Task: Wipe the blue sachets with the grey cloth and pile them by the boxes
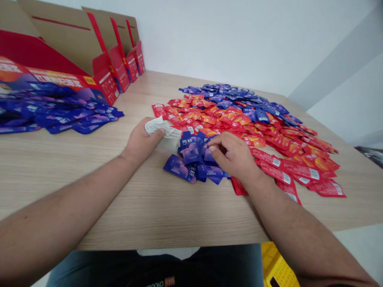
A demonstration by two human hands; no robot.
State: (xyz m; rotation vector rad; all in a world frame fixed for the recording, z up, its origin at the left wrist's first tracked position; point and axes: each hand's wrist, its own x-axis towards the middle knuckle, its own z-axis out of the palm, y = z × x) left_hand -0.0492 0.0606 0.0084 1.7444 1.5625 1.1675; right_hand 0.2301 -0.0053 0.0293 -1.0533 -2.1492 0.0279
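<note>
My left hand (140, 141) is closed around a crumpled white cloth (163, 128) on the wooden table (89, 179). My right hand (235, 153) rests on a small heap of blue sachets (194, 159), its fingers pinched on one of them. Behind and to the right of both hands spreads a wide layer of red and orange sachets (269, 139). More blue sachets (239, 97) lie along its far edge.
Another pile of blue sachets (54, 113) lies at the left in front of several open red cardboard boxes (113, 71) lined up along the back left. A yellow crate (278, 265) sits under the table's near edge.
</note>
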